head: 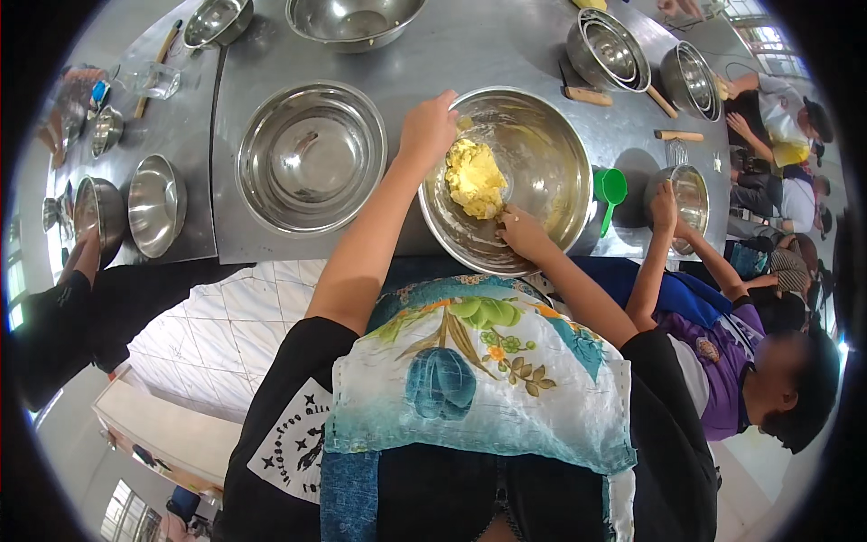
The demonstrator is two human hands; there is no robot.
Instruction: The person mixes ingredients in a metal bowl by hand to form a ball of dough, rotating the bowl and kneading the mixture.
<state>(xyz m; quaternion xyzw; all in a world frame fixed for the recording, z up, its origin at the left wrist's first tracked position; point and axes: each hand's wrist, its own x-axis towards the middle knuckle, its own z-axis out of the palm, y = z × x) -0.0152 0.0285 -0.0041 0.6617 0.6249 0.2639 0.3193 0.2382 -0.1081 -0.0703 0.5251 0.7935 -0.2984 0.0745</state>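
A large stainless steel mixing bowl (542,162) stands before me at the table's front edge, its inside smeared with yellow residue. A lump of yellow dough (474,177) lies in its left half. My left hand (430,129) grips the bowl's rim at the upper left. Inside the bowl, my right hand (523,232) touches the lower end of the dough with bent fingers. Just left stands another wide steel bowl (311,159), with nothing seen in it. A green plastic measuring cup (611,186) lies right of the mixing bowl, its handle towards me.
Nested steel bowls (606,51), a wooden-handled tool (588,96) and a whisk (677,139) lie at the back right. Close on my right, a co-worker's hands (665,206) work at a smaller bowl (691,203). A large bowl (355,24) stands behind; another person's arm reaches in at far left.
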